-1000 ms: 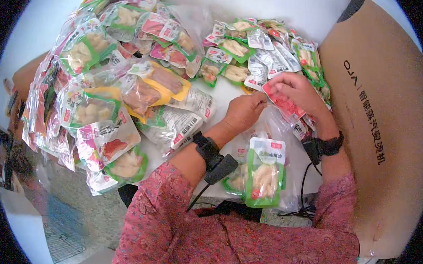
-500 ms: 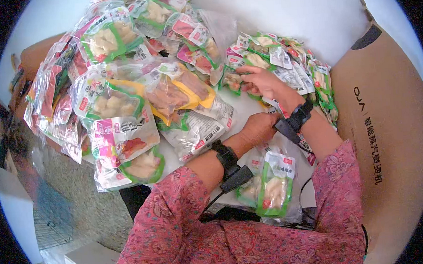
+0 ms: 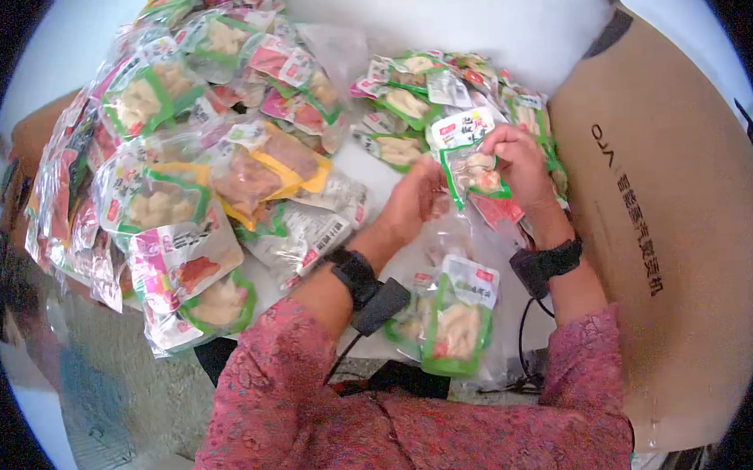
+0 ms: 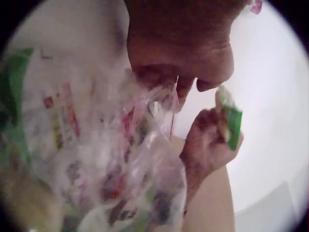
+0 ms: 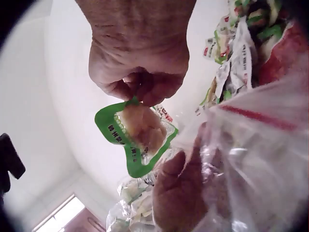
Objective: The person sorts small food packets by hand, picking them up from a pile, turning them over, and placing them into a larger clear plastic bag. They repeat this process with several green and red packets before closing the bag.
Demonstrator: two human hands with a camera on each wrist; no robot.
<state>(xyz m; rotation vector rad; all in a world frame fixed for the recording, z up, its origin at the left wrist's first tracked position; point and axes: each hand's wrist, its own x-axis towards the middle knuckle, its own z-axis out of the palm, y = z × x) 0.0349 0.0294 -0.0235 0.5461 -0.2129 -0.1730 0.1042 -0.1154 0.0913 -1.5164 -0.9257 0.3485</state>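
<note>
My right hand pinches the edge of a small green-bordered food packet, with pale pieces showing through its window. Beside it, my left hand grips the mouth of a clear plastic bag, which has a red strip near its opening in the right wrist view. The packet is held up close to that mouth. Inside the bag, hanging toward my body, shows another green-bordered packet with pale contents. A reddish packet lies just below my right hand.
Filled clear bags of packets are heaped on the left of the white table. A pile of loose packets lies at the back, running right toward a tall cardboard box. A black cable runs down from the right wrist camera.
My right hand reached over to the loose pile and came back toward the bag with a green-bordered packet. The left hand kept its grip on the bag. The head view shifted.
</note>
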